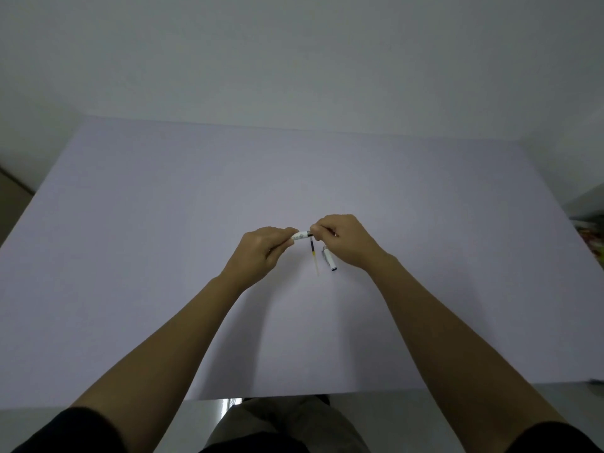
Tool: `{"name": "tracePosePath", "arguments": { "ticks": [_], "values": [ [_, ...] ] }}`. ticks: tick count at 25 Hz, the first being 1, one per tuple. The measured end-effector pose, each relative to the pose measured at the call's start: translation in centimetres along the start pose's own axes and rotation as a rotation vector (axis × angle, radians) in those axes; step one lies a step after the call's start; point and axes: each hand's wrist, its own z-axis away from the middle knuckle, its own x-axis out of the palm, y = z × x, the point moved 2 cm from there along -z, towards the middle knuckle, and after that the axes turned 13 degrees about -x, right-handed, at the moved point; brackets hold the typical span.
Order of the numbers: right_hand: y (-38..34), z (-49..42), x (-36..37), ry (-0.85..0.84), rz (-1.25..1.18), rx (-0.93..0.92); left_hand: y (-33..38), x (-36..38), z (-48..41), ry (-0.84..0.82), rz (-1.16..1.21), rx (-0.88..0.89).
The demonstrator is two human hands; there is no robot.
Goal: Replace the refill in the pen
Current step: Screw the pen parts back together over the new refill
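Observation:
My left hand (261, 253) grips the white pen barrel (301, 236), which lies level between both hands above the table. My right hand (343, 238) pinches a dark part at the barrel's right end (310, 235); whether it is a refill or the pen's tip section I cannot tell. A thin refill (314, 258), dark at the top and yellowish lower down, lies on the table just below the hands. The white pen cap (328, 260) lies to its right, partly under my right hand.
A large pale lilac sheet (163, 256) covers the table. Its front edge runs near my body. Colourful items (596, 237) sit at the far right edge. A plain wall stands behind.

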Motion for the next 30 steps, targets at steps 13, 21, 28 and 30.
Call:
{"name": "tracePosePath", "arguments": {
  "ticks": [13,21,28,30],
  "values": [
    [8.0,2.0,3.1,0.189,0.126,0.431,-1.6,0.7,-1.0,-0.006,0.29,-0.36],
    [9.6,1.5,6.6,0.027,0.225,0.484,-2.6,0.8,-1.0,-0.023,0.251,-0.361],
    [8.3,-0.3,3.3,0.601,-0.827,0.745,-3.8,1.9,-0.6,-0.103,0.132,-0.329],
    [7.5,-0.6,2.8,0.6,-0.922,0.694,-4.1,2.1,-0.5,-0.103,0.118,-0.34]
  ]
}}
